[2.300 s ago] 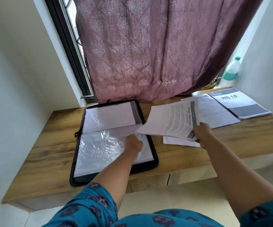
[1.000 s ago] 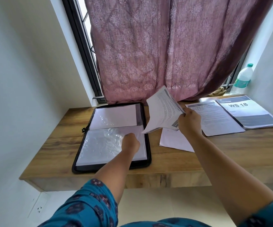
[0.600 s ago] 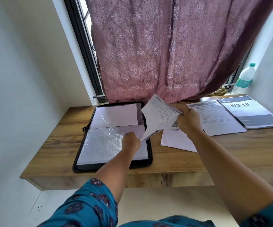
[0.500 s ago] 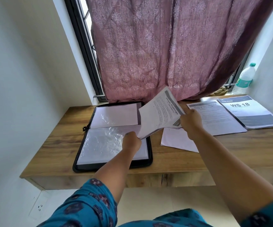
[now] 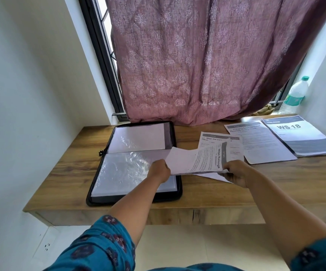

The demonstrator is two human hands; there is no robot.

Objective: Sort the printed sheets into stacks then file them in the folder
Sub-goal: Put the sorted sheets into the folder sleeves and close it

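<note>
A black zip folder lies open on the wooden desk, its clear plastic sleeves facing up. My right hand grips a thin stack of printed sheets headed "Wipe Railings", held nearly flat just right of the folder. My left hand pinches the right edge of the lower sleeve, touching the stack's left end. Three more lots of paper lie to the right: a "Wipe ... Clean" sheet, a "Charging" sheet and a "WS 18" stack.
A mauve curtain hangs down to the desk's back edge in front of a window. A plastic water bottle stands on the sill at the far right. White walls close in on both sides.
My right hand has lowered the sheets from a raised, tilted hold to nearly flat at the folder's right edge. A "Wipe ... Clean" sheet beneath now shows. My left hand stays at the sleeve.
</note>
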